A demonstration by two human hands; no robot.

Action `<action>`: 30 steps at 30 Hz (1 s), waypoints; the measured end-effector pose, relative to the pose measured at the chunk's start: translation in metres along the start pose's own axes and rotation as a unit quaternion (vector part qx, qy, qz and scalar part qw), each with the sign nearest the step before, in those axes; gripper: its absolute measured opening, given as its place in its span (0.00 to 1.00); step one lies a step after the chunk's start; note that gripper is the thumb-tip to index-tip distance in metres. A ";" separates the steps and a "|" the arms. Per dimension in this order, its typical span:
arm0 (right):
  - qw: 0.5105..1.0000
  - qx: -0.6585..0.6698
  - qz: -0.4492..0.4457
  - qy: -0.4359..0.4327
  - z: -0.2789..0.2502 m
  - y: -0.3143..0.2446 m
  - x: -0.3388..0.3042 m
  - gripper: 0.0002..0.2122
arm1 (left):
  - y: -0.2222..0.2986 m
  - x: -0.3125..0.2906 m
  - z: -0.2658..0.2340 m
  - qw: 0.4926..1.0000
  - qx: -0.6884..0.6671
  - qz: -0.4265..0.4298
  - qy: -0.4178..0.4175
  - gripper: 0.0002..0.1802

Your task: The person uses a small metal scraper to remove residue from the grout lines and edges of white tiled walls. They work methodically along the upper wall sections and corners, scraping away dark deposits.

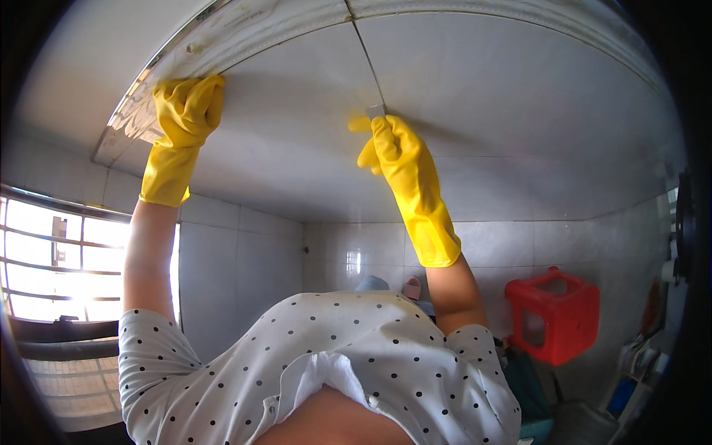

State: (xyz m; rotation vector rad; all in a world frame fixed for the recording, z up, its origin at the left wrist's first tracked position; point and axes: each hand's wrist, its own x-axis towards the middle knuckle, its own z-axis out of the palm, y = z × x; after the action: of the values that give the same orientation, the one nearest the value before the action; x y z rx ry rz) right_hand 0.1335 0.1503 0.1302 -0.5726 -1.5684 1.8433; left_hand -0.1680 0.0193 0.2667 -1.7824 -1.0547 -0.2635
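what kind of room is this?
Probably a tiled bathroom or washroom. The wall tiles are glossy white, a barred window is on the left, and a red plastic stool sits low on the right. Both hands wear yellow rubber gloves.

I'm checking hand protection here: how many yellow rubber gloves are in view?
2. One is on the left hand, pressed against the ledge edge at upper left. The other is on the right hand, holding a small scraper at the tile seam. None seem hidden.
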 end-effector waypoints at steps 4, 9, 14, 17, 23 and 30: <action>1.000 0.005 -0.002 0.002 0.007 -0.002 0.001 0.19 | -0.002 -0.002 -0.001 1.000 -0.004 -0.003 -0.011 0.14; 1.000 0.019 -0.013 0.009 0.009 0.006 0.002 0.19 | -0.003 0.000 -0.001 1.000 0.021 0.011 -0.003 0.14; 1.000 0.011 -0.018 0.000 0.011 -0.021 0.002 0.19 | -0.001 0.012 -0.001 1.000 0.004 0.005 0.026 0.14; 0.999 0.004 -0.026 0.022 0.003 -0.009 -0.005 0.19 | -0.001 0.009 -0.002 1.000 -0.007 0.009 0.023 0.15; 0.998 -0.059 -0.012 0.037 -0.001 -0.018 -0.008 0.21 | 0.001 0.006 -0.003 1.000 -0.010 -0.021 -0.010 0.09; 0.999 -0.016 -0.024 0.044 0.002 -0.007 -0.005 0.21 | 0.003 0.017 0.002 0.998 -0.035 0.014 0.045 0.14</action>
State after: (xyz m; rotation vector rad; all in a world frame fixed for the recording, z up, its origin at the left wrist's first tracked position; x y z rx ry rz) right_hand 0.1374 0.1460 0.1365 -0.6179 -1.5421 1.7365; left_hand -0.1567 0.0298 0.2739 -1.8289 -0.9651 -0.3637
